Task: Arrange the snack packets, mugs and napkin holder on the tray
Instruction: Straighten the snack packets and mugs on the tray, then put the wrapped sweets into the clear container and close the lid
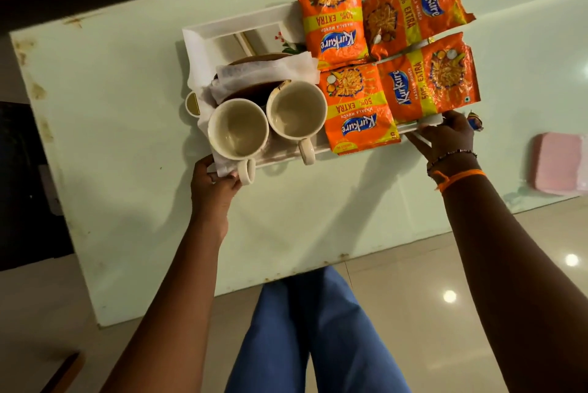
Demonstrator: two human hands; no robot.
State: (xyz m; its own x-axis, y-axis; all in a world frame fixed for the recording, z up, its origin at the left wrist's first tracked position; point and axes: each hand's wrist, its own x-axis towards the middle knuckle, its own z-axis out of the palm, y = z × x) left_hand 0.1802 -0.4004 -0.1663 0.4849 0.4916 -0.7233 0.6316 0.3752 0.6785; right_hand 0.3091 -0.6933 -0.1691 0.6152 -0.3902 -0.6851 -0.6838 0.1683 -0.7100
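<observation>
A white rectangular tray (222,29) rests on the pale green table. Several orange Kurkure snack packets (337,17) cover its right half, some overhanging the rim. Two cream mugs stand at the near edge, one on the left (238,129) and one beside it (296,110), both empty with handles toward me. Behind them sits the dark napkin holder (254,92) with white napkins (267,72). My left hand (213,182) grips the tray's near left corner. My right hand (448,136) grips the near right corner.
The table (127,138) has worn, rust-spotted edges. A pink flat object (558,163) lies at the right edge of the table. A small colourful item (474,121) sits just past my right hand. My legs in blue trousers are below.
</observation>
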